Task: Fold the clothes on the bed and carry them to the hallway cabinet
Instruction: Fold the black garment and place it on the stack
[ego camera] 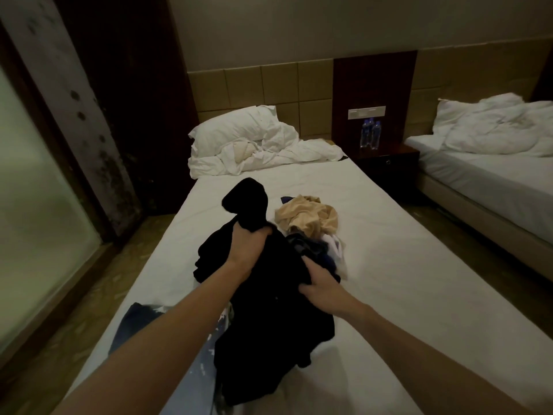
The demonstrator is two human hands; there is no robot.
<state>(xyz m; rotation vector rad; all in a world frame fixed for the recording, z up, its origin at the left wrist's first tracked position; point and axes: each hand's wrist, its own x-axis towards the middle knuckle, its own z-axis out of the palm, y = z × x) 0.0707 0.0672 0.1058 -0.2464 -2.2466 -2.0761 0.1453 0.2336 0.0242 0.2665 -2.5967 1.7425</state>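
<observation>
A black garment [269, 330] hangs bunched over the white bed [389, 280], lifted at its top. My left hand [247, 250] grips its upper part, with a fold sticking up above my fist. My right hand [321, 287] grips the same garment lower on its right side. Behind it lies a crumpled beige garment [308, 218] on a small heap of dark blue and white clothes [323, 250]. A light blue printed garment [194, 369] and a dark blue piece [140, 322] lie under my left forearm.
A rumpled white pillow and duvet [251, 145] sit at the head of the bed. A dark nightstand [386, 163] with two water bottles [370, 133] stands to the right, then a second bed [493, 163]. A glass panel [39, 205] and floor strip run along the left.
</observation>
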